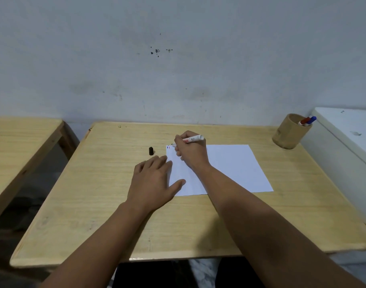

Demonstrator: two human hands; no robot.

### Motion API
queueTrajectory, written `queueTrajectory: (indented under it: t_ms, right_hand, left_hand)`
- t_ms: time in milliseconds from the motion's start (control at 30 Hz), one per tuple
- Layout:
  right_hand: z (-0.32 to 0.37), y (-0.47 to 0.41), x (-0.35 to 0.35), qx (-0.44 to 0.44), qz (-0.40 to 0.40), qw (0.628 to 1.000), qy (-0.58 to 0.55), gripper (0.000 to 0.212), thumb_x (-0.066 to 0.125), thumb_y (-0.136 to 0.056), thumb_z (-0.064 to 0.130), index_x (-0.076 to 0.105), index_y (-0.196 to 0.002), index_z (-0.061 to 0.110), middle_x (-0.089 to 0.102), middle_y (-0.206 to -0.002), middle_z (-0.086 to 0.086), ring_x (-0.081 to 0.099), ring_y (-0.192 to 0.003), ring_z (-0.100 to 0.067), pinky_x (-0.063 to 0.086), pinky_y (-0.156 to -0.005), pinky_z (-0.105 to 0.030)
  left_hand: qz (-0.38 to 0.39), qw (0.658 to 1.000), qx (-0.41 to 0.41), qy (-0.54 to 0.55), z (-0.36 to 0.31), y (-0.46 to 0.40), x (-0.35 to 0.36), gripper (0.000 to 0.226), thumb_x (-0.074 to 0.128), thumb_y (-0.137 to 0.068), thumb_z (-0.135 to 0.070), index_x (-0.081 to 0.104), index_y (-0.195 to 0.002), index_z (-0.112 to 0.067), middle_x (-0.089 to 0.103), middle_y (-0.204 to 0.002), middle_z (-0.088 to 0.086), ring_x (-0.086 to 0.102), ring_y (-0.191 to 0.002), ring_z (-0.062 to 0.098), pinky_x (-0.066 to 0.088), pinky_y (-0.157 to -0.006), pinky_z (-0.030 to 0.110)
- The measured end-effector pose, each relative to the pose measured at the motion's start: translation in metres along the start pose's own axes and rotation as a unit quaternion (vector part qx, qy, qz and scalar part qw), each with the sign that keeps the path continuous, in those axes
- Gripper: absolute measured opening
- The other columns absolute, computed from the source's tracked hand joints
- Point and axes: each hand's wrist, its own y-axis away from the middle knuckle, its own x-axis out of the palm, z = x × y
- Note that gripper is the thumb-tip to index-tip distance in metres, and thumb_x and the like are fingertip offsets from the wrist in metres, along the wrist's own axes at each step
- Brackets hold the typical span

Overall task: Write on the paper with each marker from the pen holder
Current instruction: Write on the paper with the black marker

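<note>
A light wooden table (95, 204) sits against a pale grey wall. Towards its left lies a small black marker cap (151, 151). Beside it, the left hand (152, 183) rests flat and unclenched, fingers spread, thumb on the left edge of a white sheet of paper (230, 167). The right hand (190, 151) grips a white-barrelled marker (193, 139), its tip at the paper's top-left corner beside tiny blue and red marks (168, 147). Far right, a round bamboo pen holder (290, 133) holds a red marker (304, 121) and a blue marker (312, 119).

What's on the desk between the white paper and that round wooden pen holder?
Nothing: the head view shows only bare table between paper and pen holder.
</note>
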Motion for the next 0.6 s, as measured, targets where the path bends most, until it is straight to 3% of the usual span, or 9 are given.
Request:
queueTrajectory:
  t_ms: [300, 600]
  right_hand:
    - [-0.0062, -0.0052, 0.0011, -0.013, 0.009, 0.999, 0.03, 0.029, 0.07, -0.087, 0.025, 0.062, -0.072, 0.001, 0.076, -0.078, -0.021, 0.067, -0.055, -0.016, 0.047, -0.051, -0.023]
    - [-0.0091, -0.0072, 0.0034, -0.021, 0.012, 0.998, 0.051, 0.026, 0.071, -0.084, 0.028, 0.065, -0.069, 0.008, 0.075, -0.073, -0.017, 0.068, -0.056, -0.018, 0.05, -0.058, -0.031]
  left_hand:
    - [0.011, 1.0, -0.021, -0.015, -0.0038, 0.0003, -0.0052, 0.077, 0.039, -0.084, -0.078, 0.063, -0.131, -0.022, 0.059, -0.142, -0.001, 0.043, -0.142, 0.023, 0.031, -0.113, 0.045]
    - [0.015, 1.0, -0.024, -0.007, -0.003, 0.0008, -0.0062, 0.077, 0.041, -0.084, -0.077, 0.063, -0.132, -0.022, 0.056, -0.147, 0.0, 0.042, -0.144, 0.024, 0.03, -0.113, 0.046]
